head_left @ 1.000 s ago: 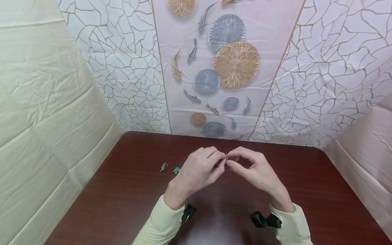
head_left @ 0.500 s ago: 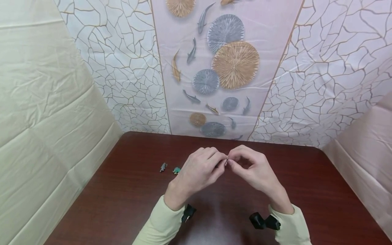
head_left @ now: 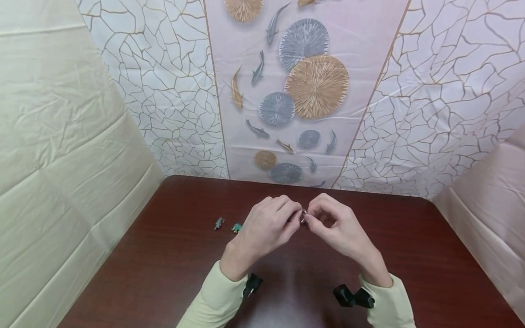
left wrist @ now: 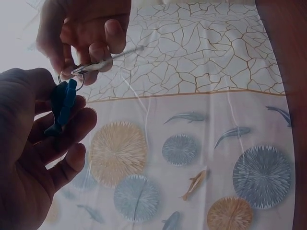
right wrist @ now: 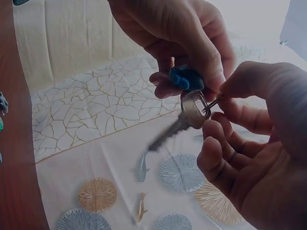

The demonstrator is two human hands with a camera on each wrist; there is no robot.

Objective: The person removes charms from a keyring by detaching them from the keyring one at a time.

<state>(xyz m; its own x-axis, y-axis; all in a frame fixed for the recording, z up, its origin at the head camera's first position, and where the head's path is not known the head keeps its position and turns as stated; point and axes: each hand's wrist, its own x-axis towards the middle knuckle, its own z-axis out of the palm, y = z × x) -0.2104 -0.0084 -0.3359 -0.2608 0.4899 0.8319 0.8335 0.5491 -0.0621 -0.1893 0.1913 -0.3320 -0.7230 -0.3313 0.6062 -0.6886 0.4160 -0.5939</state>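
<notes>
Both hands meet over the table's middle in the head view. My left hand [head_left: 268,223] pinches a small blue figure charm [left wrist: 62,108], which hangs from a thin metal split ring [left wrist: 80,85]. A silver key [right wrist: 180,122] sits at this ring, its head by the fingertips and its toothed blade pointing away. With thumb and forefinger my right hand [head_left: 344,223] pinches the ring beside the key's head; its other fingers curl loosely below in the right wrist view. The fingertips partly hide where ring and key meet.
On the dark red-brown table [head_left: 164,255], left of the hands, lie a grey charm [head_left: 219,223] and a green charm [head_left: 236,228]. A patterned cloth [head_left: 287,136] hangs behind the table, with plain cloth at both sides.
The thumb and forefinger of my right hand have closed on the ring, and the hand has shifted slightly. More of the shiny metal shows between the two hands now.
</notes>
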